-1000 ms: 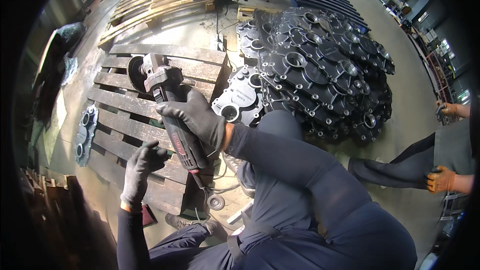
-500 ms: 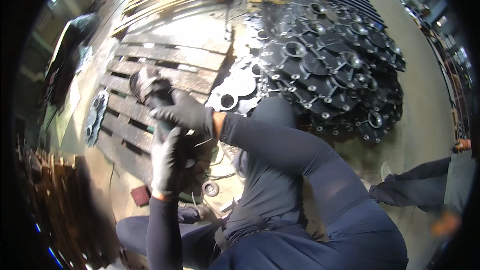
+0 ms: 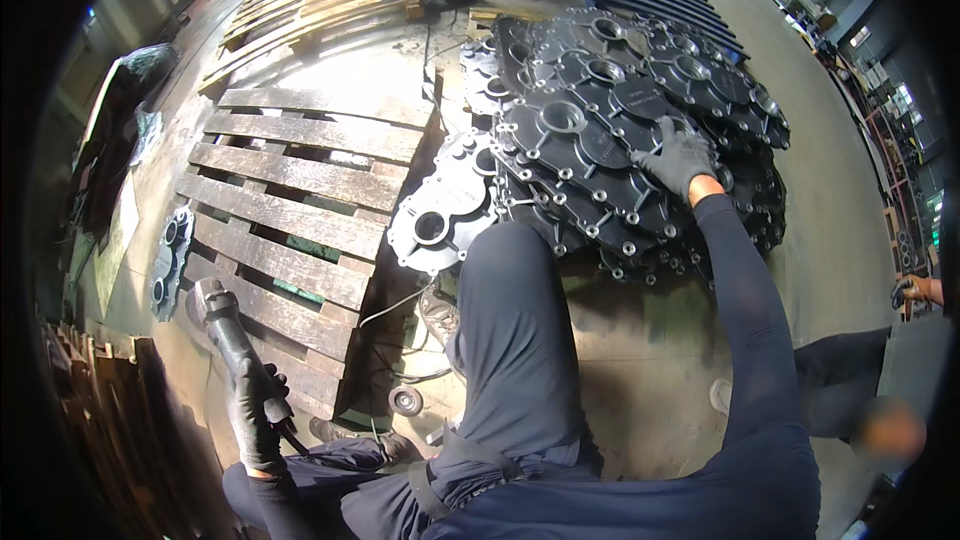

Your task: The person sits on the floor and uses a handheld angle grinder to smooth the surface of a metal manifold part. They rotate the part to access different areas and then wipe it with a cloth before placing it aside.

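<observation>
My left hand (image 3: 258, 415), in a grey glove, grips an angle grinder (image 3: 232, 330) by its body, its head raised over the near left corner of the wooden pallet (image 3: 290, 205). A cord runs down from the tool's lower end. Out to the right, my gloved right hand (image 3: 682, 158) lies on the top of a large pile of black cast metal covers (image 3: 600, 150). Its fingers are apart and touch one of the upper covers. Round holes and bolt bosses mark these castings. A bare silvery cover (image 3: 455, 195) leans between pile and pallet.
Another cover (image 3: 172, 265) lies at the pallet's left edge. A grinding disc (image 3: 405, 400) and cables sit on the floor by my foot. Wooden slats (image 3: 130, 410) stand at lower left. Someone's gloved hand (image 3: 912, 290) shows at right; another person stands by the far pallet (image 3: 310, 15).
My right hand has left the grinder and moved right onto the pile of covers. My left hand has carried the grinder left and toward me. A dark red pad is no longer visible.
</observation>
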